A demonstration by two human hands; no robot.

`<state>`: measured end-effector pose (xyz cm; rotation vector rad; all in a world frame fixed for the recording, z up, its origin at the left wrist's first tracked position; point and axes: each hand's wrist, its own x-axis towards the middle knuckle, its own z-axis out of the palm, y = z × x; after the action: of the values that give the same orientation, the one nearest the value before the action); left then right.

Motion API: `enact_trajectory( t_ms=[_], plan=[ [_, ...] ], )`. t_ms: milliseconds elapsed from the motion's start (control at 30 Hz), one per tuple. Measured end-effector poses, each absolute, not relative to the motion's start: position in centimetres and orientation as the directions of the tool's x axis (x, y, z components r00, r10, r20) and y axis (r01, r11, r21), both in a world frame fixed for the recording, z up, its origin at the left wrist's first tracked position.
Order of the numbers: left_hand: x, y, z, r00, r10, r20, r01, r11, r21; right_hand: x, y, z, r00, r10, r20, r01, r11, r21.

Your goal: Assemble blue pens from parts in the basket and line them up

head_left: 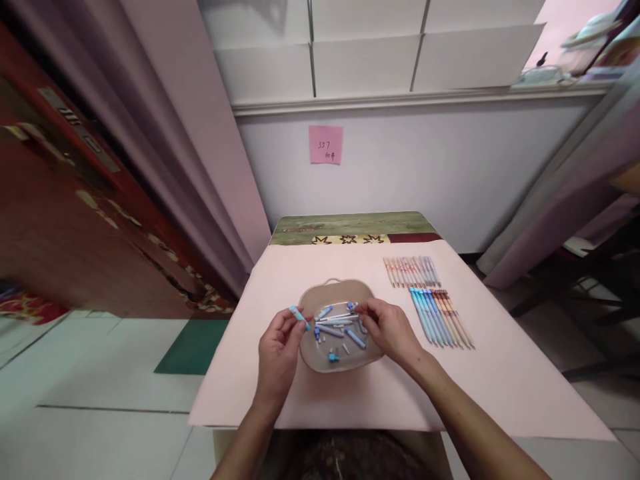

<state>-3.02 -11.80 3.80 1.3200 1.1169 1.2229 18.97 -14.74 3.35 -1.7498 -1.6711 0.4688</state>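
My left hand (281,339) pinches a light-blue pen piece (297,314) at the left of the tray (345,291). Opposite, my right hand (391,327) curls by a small blue part (351,307); whether it grips, I cannot tell.

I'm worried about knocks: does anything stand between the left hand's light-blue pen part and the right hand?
Nothing visible blocks the gap between the light-blue pen part in the left hand and the right hand; loose pen pieces lie in the tray beneath.

The pink-covered table (345,263) bears a tray (320,297) of pen parts (329,329) and two rows of pens (430,320).
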Motion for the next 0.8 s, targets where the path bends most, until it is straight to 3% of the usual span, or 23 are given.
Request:
enact_trajectory(
  t_ms=[233, 467, 600, 800],
  plan=[
    [-3.0, -12.1, 2.8, 0.069, 0.992, 0.104, -0.055, -0.100, 0.993, 19.3, -13.4, 2.6, 0.108, 0.982, 0.155, 0.832, -0.004, -0.555],
    [-3.3, -13.4, 2.8, 0.040, 0.998, 0.054, -0.183, -0.046, 0.982, 19.3, -12.9, 2.7, 0.060, 0.996, 0.067, 0.833, -0.013, -0.554],
    [-3.5, -13.3, 2.7, 0.084, 0.995, 0.053, -0.164, -0.038, 0.986, 17.8, -12.4, 2.9, -0.039, 0.999, -0.019, 0.832, 0.022, -0.555],
    [-4.3, -13.5, 2.0, 0.106, 0.993, 0.059, -0.142, -0.044, 0.989, 18.6, -11.2, 2.7, -0.017, 1.000, -0.005, 0.832, 0.012, -0.555]
  ],
)
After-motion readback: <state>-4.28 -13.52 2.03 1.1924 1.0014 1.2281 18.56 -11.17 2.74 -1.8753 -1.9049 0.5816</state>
